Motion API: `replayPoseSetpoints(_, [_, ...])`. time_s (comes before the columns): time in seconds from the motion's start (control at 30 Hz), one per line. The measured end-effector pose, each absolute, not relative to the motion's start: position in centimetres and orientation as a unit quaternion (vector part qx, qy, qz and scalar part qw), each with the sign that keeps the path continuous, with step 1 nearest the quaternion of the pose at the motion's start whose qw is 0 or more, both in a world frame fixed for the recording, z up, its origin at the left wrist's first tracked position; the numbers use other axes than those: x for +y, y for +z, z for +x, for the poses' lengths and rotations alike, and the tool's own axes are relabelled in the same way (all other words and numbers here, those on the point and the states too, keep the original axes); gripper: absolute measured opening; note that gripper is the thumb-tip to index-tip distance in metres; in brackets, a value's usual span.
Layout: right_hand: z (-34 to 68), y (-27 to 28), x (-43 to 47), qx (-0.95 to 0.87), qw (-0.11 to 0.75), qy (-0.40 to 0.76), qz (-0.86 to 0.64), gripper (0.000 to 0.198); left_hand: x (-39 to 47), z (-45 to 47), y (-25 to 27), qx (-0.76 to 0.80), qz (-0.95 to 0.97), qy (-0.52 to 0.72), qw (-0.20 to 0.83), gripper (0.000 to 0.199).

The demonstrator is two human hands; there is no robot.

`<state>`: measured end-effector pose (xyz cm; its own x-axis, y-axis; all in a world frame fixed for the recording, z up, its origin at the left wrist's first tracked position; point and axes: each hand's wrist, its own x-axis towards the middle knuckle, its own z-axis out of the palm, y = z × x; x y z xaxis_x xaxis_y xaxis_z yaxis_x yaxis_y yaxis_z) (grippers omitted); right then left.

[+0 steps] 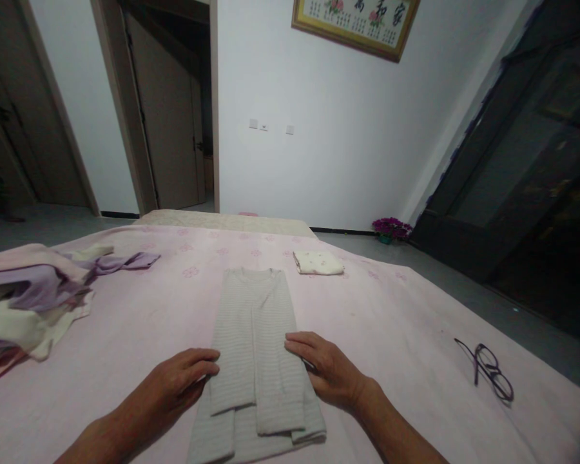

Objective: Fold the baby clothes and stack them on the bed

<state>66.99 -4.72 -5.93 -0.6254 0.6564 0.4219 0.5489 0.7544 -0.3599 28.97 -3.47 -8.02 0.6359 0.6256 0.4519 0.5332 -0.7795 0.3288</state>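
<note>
A pale grey, finely striped long-sleeved shirt (pixel 234 332) lies in front of me with its neckline at the far end. Its sides and sleeves are folded inward, so two long panels run side by side over the body, and the wider hem shows nearest me. On the left edge, about midway along, my left hand (pixel 181 375) is closed with its fingertips at the fabric. My right hand (pixel 327 364) grips the opposite edge, fingertips on top of the cloth and thumb hidden.
The shirt rests on a pink floral bedsheet (pixel 149 335). A heap of loose clothes (pixel 43 283) sits at the left. Beyond the shirt, slightly right, lies a folded cream cloth (pixel 319 263). Black-framed glasses (pixel 490 370) lie at the right, near the sheet's edge.
</note>
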Motion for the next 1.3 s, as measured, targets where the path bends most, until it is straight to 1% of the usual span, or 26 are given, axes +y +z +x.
replayPoseSetpoints(0.13, [66.9,-5.8,-5.0,-0.902,0.255,0.069,-0.341,0.058,-3.6,28.9,-7.3,0.32,0.908,0.251,0.102,0.031])
replayPoseSetpoints(0.2, [66.8,-5.6,-5.1,-0.907,0.245,0.044,-0.339,0.057,-3.4,29.0,-7.4,0.32,0.909,0.256,0.08,0.032])
replayPoseSetpoints(0.3, [66.7,-5.3,-5.0,-0.908,0.227,0.013,-0.351,0.05,-3.1,29.2,-7.6,0.314,0.911,0.268,0.028,0.031])
replayPoseSetpoints(0.43, [66.6,-5.3,-4.7,-0.908,0.245,0.006,-0.339,0.042,-2.9,29.7,-7.4,0.3,0.912,0.278,-0.02,0.029])
replayPoseSetpoints(0.53, [66.6,-5.9,-4.6,-0.901,0.282,0.064,-0.323,0.04,-3.0,29.9,-7.0,0.298,0.914,0.277,0.007,0.022])
replayPoseSetpoints(0.63, [66.4,-6.4,-4.5,-0.867,0.328,0.139,-0.349,0.035,-3.0,30.1,-6.9,0.33,0.895,0.293,0.064,0.019])
replayPoseSetpoints(0.7, [66.2,-6.6,-4.2,-0.826,0.361,0.195,-0.386,0.038,-2.9,30.4,-6.8,0.369,0.868,0.31,0.122,0.021])
replayPoseSetpoints(0.77, [65.7,-6.7,-3.3,-0.781,0.395,0.249,-0.414,0.045,-2.5,30.9,-6.7,0.413,0.833,0.323,0.179,0.027])
replayPoseSetpoints(0.8, [65.5,-6.8,-2.6,-0.757,0.411,0.269,-0.431,0.047,-2.1,31.2,-6.6,0.439,0.813,0.326,0.199,0.03])
replayPoseSetpoints(0.87, [64.9,-6.9,-1.1,-0.704,0.428,0.293,-0.485,0.045,-1.2,31.9,-6.2,0.499,0.777,0.32,0.214,0.036])
replayPoseSetpoints(1.0, [64.0,-7.1,1.3,-0.631,0.399,0.295,-0.597,0.034,0.7,33.0,-5.8,0.607,0.722,0.244,0.226,0.034])
replayPoseSetpoints(1.17, [63.5,-7.2,1.2,-0.629,0.362,0.234,-0.647,0.036,1.6,33.7,-6.0,0.664,0.683,0.202,0.23,0.039])
replayPoseSetpoints(1.2, [63.4,-7.2,1.1,-0.628,0.371,0.235,-0.642,0.036,1.5,33.9,-6.0,0.671,0.677,0.206,0.223,0.04])
replayPoseSetpoints(1.3, [63.1,-7.5,1.1,-0.627,0.439,0.26,-0.588,0.036,1.1,34.3,-6.1,0.677,0.664,0.237,0.21,0.039])
